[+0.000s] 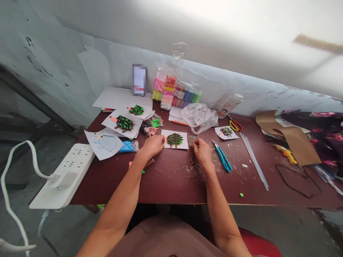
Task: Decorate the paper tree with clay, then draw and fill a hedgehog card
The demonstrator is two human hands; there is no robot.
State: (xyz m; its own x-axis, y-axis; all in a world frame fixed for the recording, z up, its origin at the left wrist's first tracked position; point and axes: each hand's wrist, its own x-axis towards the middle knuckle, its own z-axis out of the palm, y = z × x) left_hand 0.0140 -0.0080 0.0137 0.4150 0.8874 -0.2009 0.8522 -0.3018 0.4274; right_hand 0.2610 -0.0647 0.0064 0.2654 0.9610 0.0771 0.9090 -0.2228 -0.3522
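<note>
A white card (185, 145) lies on the brown table with a hedgehog (174, 139) on it, its body green under dark strips. At the card's left edge my left hand (153, 145) has its fingers closed, the tips pinching the edge beside the hedgehog's pink face. To the right of the card, apart from it, my right hand (203, 151) is held in a pinch just above the table. Something small and dark shows at its fingertips, too small to name. A teal utility knife (223, 157) lies right of this hand, among brown crumbs.
Hedgehog cards (134, 125) and a blue drawing (107, 144) lie left. Colored clay packs (177, 94), a clear plastic bag (200, 117) and a bottle (230, 105) stand behind. Rightward are scissors (235, 125), glue sticks (254, 162) and a yellow glue gun (288, 154). A power strip (64, 175) sits front left.
</note>
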